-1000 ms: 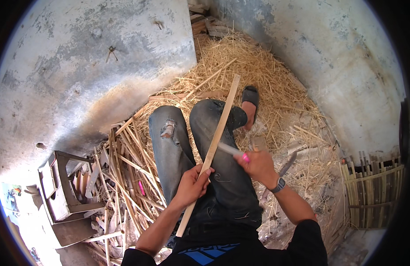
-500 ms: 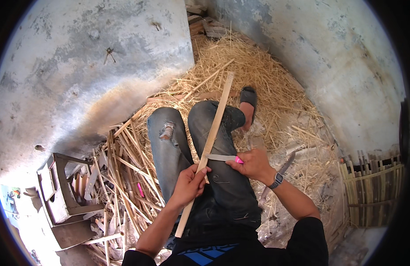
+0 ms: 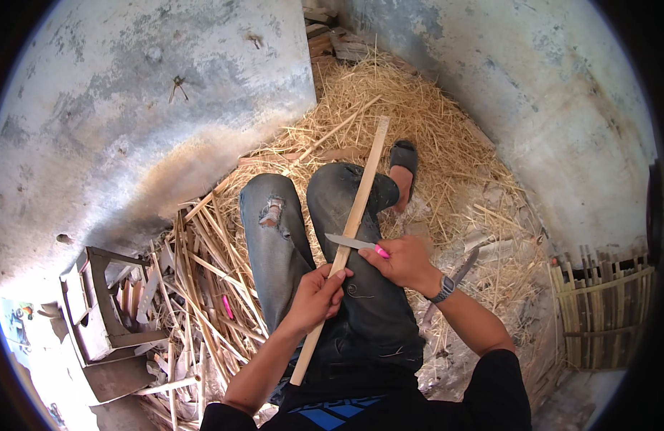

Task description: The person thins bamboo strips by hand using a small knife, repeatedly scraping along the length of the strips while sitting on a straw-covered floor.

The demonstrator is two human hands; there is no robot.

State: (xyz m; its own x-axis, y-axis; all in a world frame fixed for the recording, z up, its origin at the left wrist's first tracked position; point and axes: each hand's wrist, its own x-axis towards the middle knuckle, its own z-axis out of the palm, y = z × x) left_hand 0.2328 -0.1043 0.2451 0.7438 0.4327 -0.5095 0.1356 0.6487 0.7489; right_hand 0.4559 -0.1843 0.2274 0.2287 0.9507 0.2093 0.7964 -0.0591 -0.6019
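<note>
A long flat strip of pale split bamboo or wood point(image 3: 366, 188) slants across my thighs, its far end over the straw. My left hand point(image 3: 318, 296) is closed round it, thumb on top, below the middle. In my right hand point(image 3: 407, 263) is a knife point(image 3: 350, 242) with a pink handle; the fingers wrap round the handle. The blade lies across the strip just beyond my left fingers, its tip reaching past the strip's left edge. A watch sits on my right wrist.
Straw and shavings point(image 3: 389, 93) cover the floor ahead. Loose sticks point(image 3: 203, 266), one pink object point(image 3: 227, 307) among them, lie left beside a broken wooden frame point(image 3: 105, 305). Another blade point(image 3: 465, 266) lies right of my right wrist. Slatted bamboo point(image 3: 605, 309) leans at the right wall.
The strip's far end has swung slightly right. The knife blade has shifted farther across the strip and now lies over it. My left hand has moved slightly right along with the strip.
</note>
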